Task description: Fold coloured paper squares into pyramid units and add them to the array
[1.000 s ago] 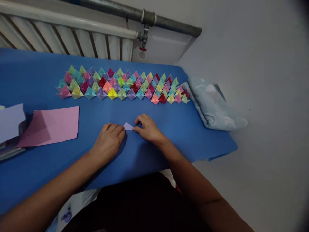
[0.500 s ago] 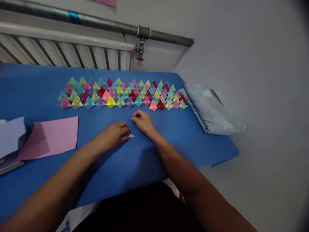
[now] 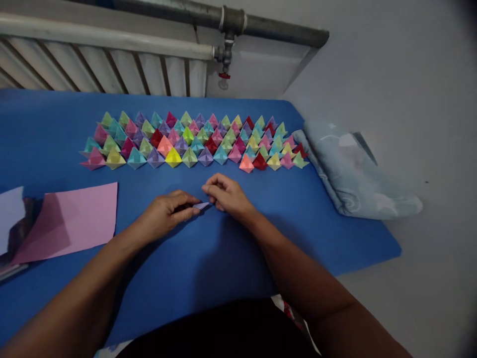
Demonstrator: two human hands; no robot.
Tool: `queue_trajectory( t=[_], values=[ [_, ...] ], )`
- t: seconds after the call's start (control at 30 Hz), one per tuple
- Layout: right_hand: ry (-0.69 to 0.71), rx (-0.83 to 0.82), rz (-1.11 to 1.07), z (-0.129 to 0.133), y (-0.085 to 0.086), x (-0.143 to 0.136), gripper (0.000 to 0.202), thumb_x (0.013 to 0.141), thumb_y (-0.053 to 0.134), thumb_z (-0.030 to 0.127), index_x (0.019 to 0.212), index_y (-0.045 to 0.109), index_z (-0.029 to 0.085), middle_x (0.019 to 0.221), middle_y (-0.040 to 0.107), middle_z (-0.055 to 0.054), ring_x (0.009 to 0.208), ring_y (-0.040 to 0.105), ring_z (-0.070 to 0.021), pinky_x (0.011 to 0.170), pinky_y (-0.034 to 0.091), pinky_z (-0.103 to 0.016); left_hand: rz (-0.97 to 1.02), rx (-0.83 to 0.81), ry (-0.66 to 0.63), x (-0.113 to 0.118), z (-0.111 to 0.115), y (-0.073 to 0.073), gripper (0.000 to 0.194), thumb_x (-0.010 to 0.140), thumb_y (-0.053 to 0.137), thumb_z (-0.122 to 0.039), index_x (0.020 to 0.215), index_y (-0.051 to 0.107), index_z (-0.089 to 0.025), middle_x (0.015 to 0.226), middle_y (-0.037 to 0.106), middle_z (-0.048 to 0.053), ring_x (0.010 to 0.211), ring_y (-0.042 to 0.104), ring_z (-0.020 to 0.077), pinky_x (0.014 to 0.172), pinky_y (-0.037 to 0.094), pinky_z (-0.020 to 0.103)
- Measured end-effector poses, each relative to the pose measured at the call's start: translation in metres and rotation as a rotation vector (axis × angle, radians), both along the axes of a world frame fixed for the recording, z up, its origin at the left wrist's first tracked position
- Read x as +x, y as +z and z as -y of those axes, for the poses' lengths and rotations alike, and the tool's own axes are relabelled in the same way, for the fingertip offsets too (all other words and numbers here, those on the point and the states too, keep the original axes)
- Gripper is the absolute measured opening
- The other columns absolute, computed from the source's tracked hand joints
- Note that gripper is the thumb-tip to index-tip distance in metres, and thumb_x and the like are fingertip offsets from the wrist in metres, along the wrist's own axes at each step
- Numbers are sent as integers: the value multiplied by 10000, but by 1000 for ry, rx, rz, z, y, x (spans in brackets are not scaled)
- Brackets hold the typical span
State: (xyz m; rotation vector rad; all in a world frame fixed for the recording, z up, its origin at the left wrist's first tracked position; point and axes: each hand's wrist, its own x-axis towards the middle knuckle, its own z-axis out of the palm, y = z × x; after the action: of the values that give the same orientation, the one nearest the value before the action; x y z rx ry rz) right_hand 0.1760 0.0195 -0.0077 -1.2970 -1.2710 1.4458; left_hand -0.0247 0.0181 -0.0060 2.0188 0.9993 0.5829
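A small folded piece of lilac paper (image 3: pixel 201 206) with a pointed end sits low over the blue table. My left hand (image 3: pixel 169 211) pinches its left end between thumb and fingers. At the paper's right tip is my right hand (image 3: pixel 229 196), its fingers curled and closed; the lower fingers seem to touch the tip, and whatever the pinch holds is hidden. Just beyond both hands stand several rows of small folded-paper pieces (image 3: pixel 190 157) in many colours, pointed upward and packed close together.
On the blue table (image 3: pixel 156 268), a pink paper sheet (image 3: pixel 84 219) and a pale lilac sheet (image 3: pixel 9 214) overlap a stack at left. A folded light-blue cloth (image 3: pixel 357 179) lies at the right edge. Behind are a white radiator (image 3: pixel 112 69) and a pipe (image 3: pixel 283 37) with a red-handled valve.
My left hand has turned so its thumb and fingers show around the lilac paper. My right hand has come closer to the paper's tip. The view has shifted downward and nearer.
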Motion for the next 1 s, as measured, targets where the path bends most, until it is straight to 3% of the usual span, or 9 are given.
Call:
queue_trajectory(
  t=[0.1,0.23,0.5,0.8,1.0],
  values=[
    [100,-54,-72,12,7,-5,231,761,683,409,827,589,210,608,554,79,444,469,-66,418,358,-198,83,-134,138,0,1,-1,321,844,645,-492,1001,769,-240,902,727,43,810,673,200,737,535,319],
    [25,-12,-142,15,1,-11,296,694,756,384,862,591,205,683,606,76,454,531,-56,460,397,-204,177,-244,283,2,2,1,291,775,709,-496,932,777,-261,878,747,42,790,673,215,734,542,352],
    [31,18,-245,11,-8,-17,271,703,749,365,861,597,206,707,609,76,459,546,-51,461,404,-203,331,-424,381,7,6,10,332,658,819,-476,875,775,-229,784,735,28,691,616,171,693,519,341],
    [-13,33,-281,11,-3,-18,317,678,756,327,925,588,220,764,610,68,509,554,-55,490,451,-203,339,-363,419,5,6,9,289,722,785,-430,915,752,-218,789,734,23,695,626,169,667,534,345],
    [-67,52,-112,11,-12,-23,249,726,630,241,964,559,224,864,615,47,506,530,-49,510,456,-214,243,-202,402,5,8,-3,285,800,706,-441,974,713,-215,876,749,49,772,690,205,700,581,374]
  ],
)
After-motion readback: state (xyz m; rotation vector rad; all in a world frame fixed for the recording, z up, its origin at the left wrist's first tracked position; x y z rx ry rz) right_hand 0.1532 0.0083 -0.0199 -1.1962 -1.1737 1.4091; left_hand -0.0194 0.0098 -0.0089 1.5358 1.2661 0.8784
